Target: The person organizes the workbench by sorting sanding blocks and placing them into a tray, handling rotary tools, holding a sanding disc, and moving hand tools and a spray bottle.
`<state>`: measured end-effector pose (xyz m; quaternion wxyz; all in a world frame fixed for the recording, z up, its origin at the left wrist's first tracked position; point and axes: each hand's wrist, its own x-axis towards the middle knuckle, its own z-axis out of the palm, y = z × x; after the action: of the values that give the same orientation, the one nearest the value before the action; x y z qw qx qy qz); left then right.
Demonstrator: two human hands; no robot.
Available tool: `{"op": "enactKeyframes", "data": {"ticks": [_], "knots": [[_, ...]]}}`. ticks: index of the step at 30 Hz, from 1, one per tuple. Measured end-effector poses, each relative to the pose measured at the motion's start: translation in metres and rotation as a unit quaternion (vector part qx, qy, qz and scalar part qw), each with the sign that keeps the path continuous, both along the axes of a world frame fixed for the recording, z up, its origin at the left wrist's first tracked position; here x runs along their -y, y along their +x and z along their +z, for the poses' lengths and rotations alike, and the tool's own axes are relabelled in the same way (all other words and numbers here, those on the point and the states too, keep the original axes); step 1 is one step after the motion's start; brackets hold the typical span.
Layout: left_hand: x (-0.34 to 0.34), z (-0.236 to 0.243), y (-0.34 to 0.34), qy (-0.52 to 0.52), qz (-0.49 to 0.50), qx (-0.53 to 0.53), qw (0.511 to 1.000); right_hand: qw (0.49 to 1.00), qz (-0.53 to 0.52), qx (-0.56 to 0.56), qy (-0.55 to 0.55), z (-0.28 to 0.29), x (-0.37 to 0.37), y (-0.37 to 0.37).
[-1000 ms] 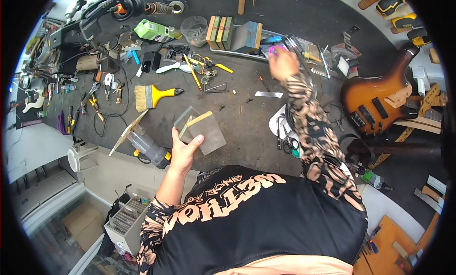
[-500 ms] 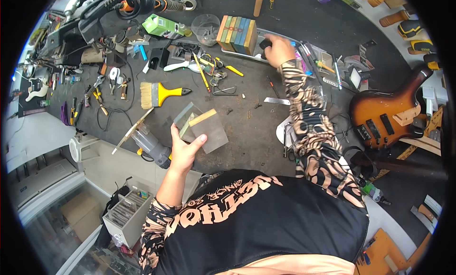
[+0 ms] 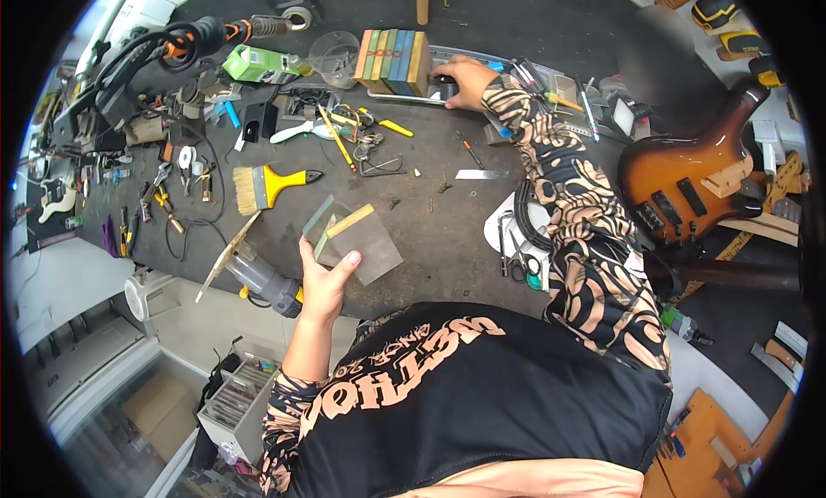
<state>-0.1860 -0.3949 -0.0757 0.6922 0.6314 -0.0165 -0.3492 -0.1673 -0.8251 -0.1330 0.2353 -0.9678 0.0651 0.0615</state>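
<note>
My left hand (image 3: 325, 279) is closed around a pair of thin, flat square grey blocks. The nearer block (image 3: 376, 249) has a yellow edge strip; the one behind it (image 3: 322, 216) shows a pale blue-green edge. At the far side of the bench my right hand (image 3: 469, 83) reaches out, fingers curled on a small black object (image 3: 447, 89) whose kind is partly hidden. Right beside it, a row of square blocks with coloured edges (image 3: 393, 61) stands on a long shallow tray (image 3: 389, 95).
A yellow-handled paintbrush (image 3: 268, 188) lies left of the held blocks, near pliers and a cable. Beyond are a pencil (image 3: 337, 140), a clear tub (image 3: 334, 58) and a green carton (image 3: 258, 63). A sunburst guitar body (image 3: 688, 175) lies at the right, a metal strip (image 3: 482, 175) mid-bench.
The view has shifted, so the far bench things sit further left in the picture. My right hand stays at the black object, and my left hand keeps its hold on the blocks.
</note>
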Motion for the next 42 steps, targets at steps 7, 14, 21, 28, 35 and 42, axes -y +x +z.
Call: {"op": "enactKeyframes", "data": {"ticks": [7,14,21,28,35,42], "knots": [[-0.011,-0.002,-0.003,-0.004,0.008,0.004,1.0,0.972,-0.116,0.204,-0.016,0.04,-0.012,-0.054],[-0.011,-0.001,0.0,0.002,-0.008,0.004,1.0,0.859,-0.327,0.357,-0.168,0.074,0.023,-0.158],[0.015,0.003,0.002,-0.005,-0.047,-0.003,0.999,0.843,-0.373,0.152,-0.357,0.036,0.039,-0.196],[0.013,0.011,0.003,0.003,-0.041,-0.005,0.999,0.907,-0.251,0.281,-0.187,0.023,-0.018,-0.139],[0.001,0.001,-0.003,0.005,-0.022,-0.002,1.0,0.961,-0.129,0.186,-0.16,-0.017,-0.044,-0.069],[-0.007,0.003,0.001,0.002,-0.007,-0.012,1.0,0.948,-0.158,0.137,-0.241,-0.001,-0.008,-0.116]]}}
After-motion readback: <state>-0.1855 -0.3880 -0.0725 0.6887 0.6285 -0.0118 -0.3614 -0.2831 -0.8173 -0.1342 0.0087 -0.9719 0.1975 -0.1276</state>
